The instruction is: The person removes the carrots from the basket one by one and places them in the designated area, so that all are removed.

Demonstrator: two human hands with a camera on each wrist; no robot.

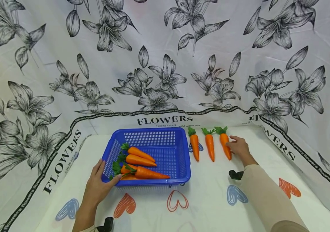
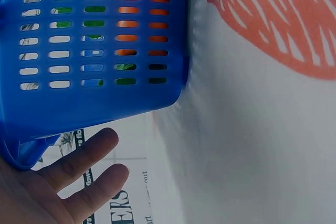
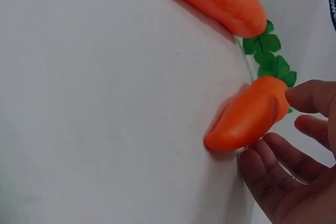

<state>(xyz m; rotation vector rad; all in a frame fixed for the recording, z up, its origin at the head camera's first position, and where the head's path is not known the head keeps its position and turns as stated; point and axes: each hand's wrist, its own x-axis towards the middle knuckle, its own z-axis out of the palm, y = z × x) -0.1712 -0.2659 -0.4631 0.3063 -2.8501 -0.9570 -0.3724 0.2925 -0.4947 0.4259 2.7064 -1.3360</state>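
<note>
My left hand (image 1: 99,182) is at the near left corner of a blue plastic basket (image 1: 184,154), its thumb over the front rim. In the left wrist view, two spread, straight fingers (image 2: 107,140) show beside the slotted wall. Several orange toy carrots (image 1: 141,160) with green leafy tops lie in the basket's left part. My right hand (image 1: 240,149) is at the right side of the rightmost carrot (image 1: 224,141), which lies on the table. One fingertip touches this carrot in the right wrist view; the other fingers are loosely bent beside it.
Two more carrots, the left one (image 1: 194,146) and the middle one (image 1: 209,147), lie in a row right of the basket. A white cloth with printed hearts covers the table (image 1: 205,199). Behind it hangs a flower-printed curtain (image 1: 159,77).
</note>
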